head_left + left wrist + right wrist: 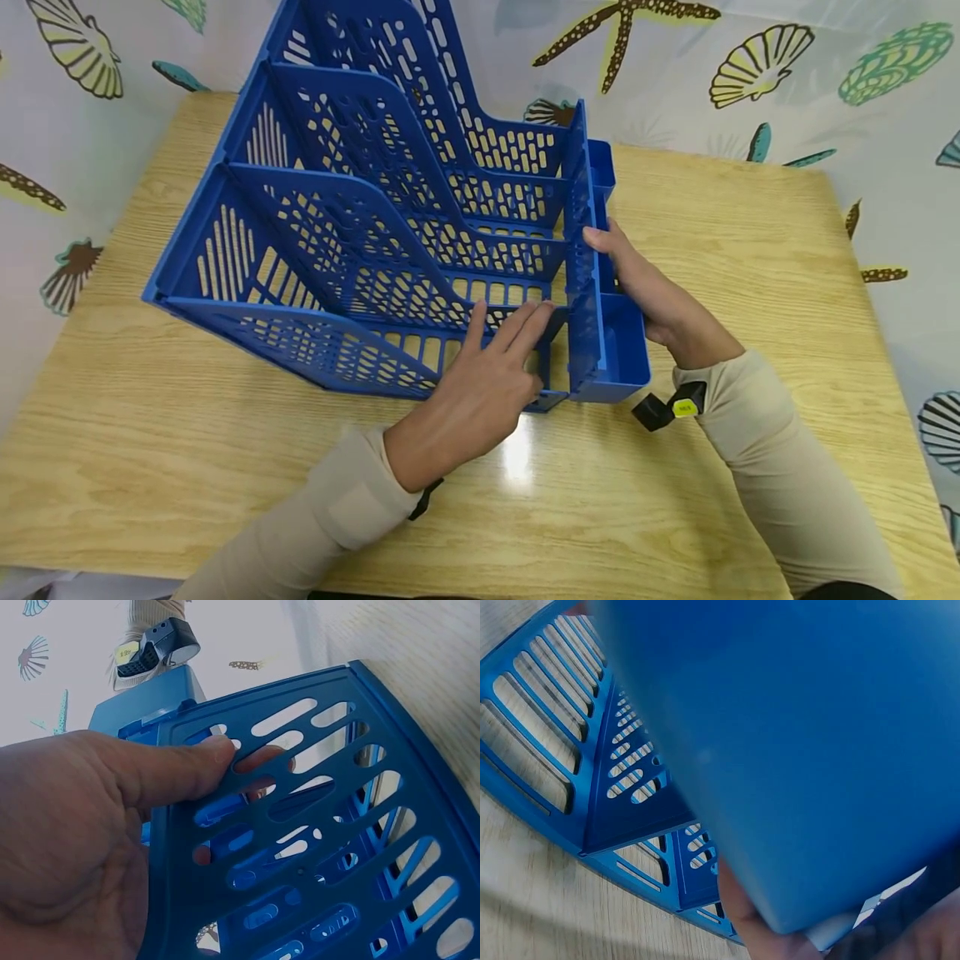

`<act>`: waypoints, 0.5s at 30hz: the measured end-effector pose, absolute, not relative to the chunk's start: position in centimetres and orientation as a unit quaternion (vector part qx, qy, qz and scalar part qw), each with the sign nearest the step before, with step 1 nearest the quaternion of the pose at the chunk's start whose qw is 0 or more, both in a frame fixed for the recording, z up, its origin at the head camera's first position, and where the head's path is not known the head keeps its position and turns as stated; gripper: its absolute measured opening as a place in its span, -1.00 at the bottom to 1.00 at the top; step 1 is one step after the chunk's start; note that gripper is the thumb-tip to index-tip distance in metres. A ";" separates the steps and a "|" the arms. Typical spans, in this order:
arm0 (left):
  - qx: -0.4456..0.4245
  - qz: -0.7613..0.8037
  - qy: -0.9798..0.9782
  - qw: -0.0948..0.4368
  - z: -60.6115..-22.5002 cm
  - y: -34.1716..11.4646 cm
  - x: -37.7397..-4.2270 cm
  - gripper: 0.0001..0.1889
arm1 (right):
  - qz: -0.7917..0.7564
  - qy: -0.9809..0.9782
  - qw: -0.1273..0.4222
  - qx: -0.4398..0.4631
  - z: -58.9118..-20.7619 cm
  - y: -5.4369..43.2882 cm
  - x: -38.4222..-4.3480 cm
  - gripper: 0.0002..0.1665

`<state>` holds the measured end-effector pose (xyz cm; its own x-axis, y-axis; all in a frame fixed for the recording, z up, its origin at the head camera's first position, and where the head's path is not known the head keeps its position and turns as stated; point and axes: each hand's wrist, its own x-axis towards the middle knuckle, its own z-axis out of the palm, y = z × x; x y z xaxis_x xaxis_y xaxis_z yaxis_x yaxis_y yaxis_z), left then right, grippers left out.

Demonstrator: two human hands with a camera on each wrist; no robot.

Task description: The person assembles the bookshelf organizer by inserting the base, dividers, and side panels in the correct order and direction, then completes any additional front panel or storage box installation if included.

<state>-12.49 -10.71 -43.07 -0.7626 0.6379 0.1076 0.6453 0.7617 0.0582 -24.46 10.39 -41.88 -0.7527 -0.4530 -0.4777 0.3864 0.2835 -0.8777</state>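
A blue plastic file rack (pixel 416 137) with upright perforated dividers stands on the table. Along its right end runs a blue front panel (pixel 588 275) with small boxes (pixel 626 337) on its outer side. My left hand (pixel 487 392) pinches the low end of the nearest side panel (pixel 187 892), the thumb on the outer face and fingers behind it. From the right, my right hand (pixel 645 287) grips the front panel, its thumb over the top edge. In the right wrist view a smooth box wall (pixel 795 750) fills much of the picture and hides most of that hand.
The rack rests on a light wood table (pixel 750 250). Behind it and at both sides hangs a white cloth (pixel 667 75) printed with shells and starfish. The rack's tall end (pixel 198 200) is at the left.
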 end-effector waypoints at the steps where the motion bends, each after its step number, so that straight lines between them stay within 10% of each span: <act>1: -0.342 -0.042 -0.938 0.045 -43.0 -10.7 -12.5 -0.74 | -0.600 0.719 0.351 -0.024 -41.9 10.4 -24.4 -0.02; 15: -0.347 -0.022 -0.936 0.058 -43.2 -10.8 -12.4 -0.74 | -0.598 0.721 0.351 -0.013 -42.0 10.4 -24.4 0.00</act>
